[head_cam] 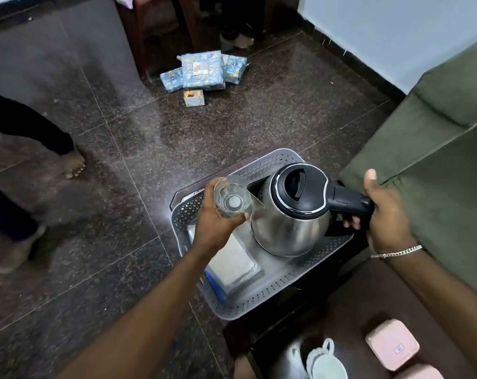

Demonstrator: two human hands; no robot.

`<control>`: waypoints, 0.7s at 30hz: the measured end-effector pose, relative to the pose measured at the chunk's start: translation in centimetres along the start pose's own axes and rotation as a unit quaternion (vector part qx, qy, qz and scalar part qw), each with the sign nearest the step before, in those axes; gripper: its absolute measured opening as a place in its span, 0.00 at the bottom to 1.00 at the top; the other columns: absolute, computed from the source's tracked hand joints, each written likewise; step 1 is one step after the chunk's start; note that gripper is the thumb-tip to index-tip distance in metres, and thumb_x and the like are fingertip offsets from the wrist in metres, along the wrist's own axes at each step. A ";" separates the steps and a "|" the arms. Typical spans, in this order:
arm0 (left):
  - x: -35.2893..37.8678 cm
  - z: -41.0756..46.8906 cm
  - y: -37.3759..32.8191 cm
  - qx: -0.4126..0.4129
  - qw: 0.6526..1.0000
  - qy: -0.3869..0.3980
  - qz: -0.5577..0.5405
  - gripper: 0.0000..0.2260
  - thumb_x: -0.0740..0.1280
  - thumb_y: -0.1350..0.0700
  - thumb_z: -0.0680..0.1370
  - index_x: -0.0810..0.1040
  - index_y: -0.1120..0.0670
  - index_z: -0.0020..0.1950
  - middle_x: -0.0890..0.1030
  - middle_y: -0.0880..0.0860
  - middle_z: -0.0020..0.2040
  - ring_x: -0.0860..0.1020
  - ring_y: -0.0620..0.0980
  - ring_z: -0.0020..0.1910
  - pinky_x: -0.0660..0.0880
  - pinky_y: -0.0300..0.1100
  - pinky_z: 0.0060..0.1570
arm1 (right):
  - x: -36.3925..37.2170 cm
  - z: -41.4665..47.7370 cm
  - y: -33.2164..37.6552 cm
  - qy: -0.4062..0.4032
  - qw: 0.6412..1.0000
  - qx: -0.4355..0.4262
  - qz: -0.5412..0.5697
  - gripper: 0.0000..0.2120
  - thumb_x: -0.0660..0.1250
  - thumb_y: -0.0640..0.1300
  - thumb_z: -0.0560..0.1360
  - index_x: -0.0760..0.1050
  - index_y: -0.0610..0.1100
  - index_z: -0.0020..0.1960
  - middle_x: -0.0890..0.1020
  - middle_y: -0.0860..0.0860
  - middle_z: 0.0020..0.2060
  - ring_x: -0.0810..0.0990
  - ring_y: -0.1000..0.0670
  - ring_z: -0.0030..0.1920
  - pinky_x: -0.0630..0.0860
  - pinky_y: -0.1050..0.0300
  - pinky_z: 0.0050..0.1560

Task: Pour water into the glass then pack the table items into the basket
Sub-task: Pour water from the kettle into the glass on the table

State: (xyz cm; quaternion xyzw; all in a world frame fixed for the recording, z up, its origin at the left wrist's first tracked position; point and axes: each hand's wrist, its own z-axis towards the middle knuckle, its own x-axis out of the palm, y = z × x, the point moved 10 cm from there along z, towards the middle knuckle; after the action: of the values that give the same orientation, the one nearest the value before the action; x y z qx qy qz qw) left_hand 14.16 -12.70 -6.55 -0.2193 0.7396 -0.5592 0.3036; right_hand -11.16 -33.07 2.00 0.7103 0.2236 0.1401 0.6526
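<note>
The floor [231, 127] is made of dark speckled stone tiles with thin pale joints, and it is polished, so a soft light reflects on it. At the top right stands a pale blue wall [368, 31] with a dark skirting [349, 61] along its foot. A piece of furniture with olive green cover [437, 149] fills the right side. At the top left there is a large dark grey surface [54, 56]. Behind it the legs of a brown wooden chair [160, 28] are visible. On the floor near the chair lie several blue packets [204, 71] and a small box [194, 97].
</note>
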 end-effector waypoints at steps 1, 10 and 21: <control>-0.2 -0.1 -0.3 0.003 1.000 0.000 0.003 0.40 0.83 0.65 0.65 0.68 0.47 0.71 0.82 0.51 0.60 0.83 0.52 0.60 0.79 0.58 0.65 | 0.0 -0.2 0.2 0.000 1.000 0.001 0.004 0.40 0.55 0.63 0.83 0.72 0.39 0.20 0.69 0.46 0.13 0.69 0.45 0.16 0.66 0.60 0.22; -1.3 -2.8 -5.3 0.049 0.998 0.003 0.043 0.38 0.82 0.66 0.66 0.68 0.46 0.68 0.82 0.46 0.58 0.82 0.46 0.57 0.80 0.52 0.63 | -3.6 -3.5 5.6 -0.027 0.997 -0.021 0.071 0.39 0.56 0.61 0.83 0.67 0.37 0.20 0.65 0.43 0.14 0.68 0.43 0.17 0.65 0.60 0.24; 7.3 -14.1 -13.2 0.127 0.979 0.118 0.105 0.39 0.83 0.47 0.64 0.65 0.36 0.68 0.80 0.36 0.61 0.81 0.39 0.59 0.78 0.31 0.51 | -17.7 -11.0 13.6 -0.071 0.997 -0.024 -0.008 0.46 0.63 0.69 0.75 0.69 0.22 0.31 0.70 0.29 0.23 0.70 0.32 0.22 0.69 0.41 0.25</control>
State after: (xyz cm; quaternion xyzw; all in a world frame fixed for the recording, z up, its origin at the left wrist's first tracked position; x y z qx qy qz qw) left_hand -1.05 -11.48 7.35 -0.0321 0.7120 -0.6357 0.2965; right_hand -29.92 -33.09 18.31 0.7007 0.1785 0.0892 0.6850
